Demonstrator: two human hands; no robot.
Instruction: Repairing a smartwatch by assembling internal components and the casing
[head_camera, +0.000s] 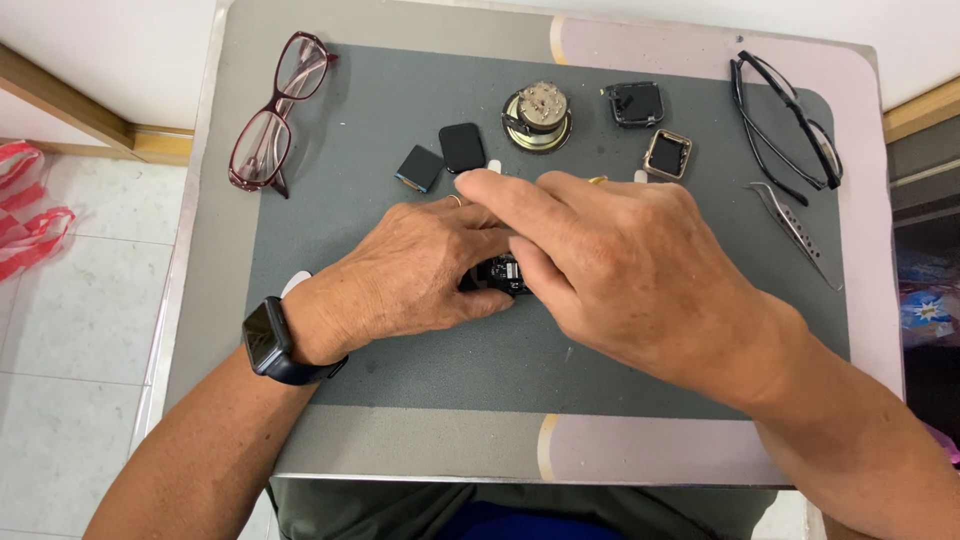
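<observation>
My left hand (410, 275) and my right hand (620, 270) meet over the middle of a grey work mat (380, 130). Between their fingers sits a small black watch body (500, 272), mostly hidden; both hands grip it. My left wrist wears a dark smartwatch (268, 342). Just beyond my fingers lie two small dark square screens (461, 147) (419, 168), a round metal part (538, 116), a black watch case (635, 103) and a gold-rimmed watch case (667, 154).
Dark red glasses (270, 115) lie at the mat's left edge, black glasses (790, 120) at its right. Metal tweezers (797, 232) rest below the black glasses. The small table (640, 455) stands over a tiled floor; a red-and-white bag (25, 215) is at far left.
</observation>
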